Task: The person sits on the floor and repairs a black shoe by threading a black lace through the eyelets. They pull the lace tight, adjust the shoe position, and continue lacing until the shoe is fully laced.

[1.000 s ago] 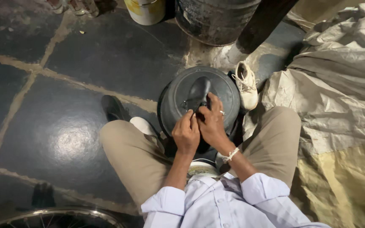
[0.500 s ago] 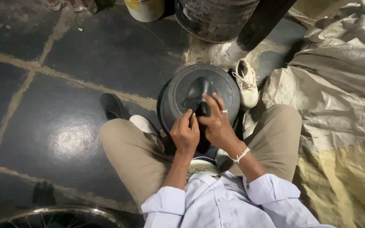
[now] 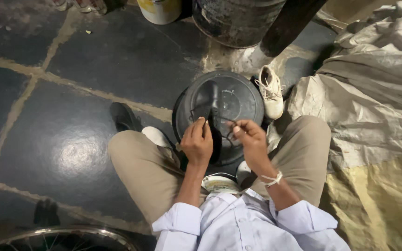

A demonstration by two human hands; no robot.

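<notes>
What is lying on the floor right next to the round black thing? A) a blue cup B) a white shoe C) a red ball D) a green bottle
B: a white shoe with laces lies on the floor just right of the round black lid, above the person's knee.

I see a black shoe (image 3: 209, 109) at frame centre, upright-ish, toe pointing to the top of the frame, resting on a round dark lid-like disc (image 3: 243, 100). Thin dark lace (image 3: 226, 122) runs out from it to both sides, strands pulled apart, ends pinched at left and right just below the shoe's middle. Heel part is hidden, can't tell more.
</notes>
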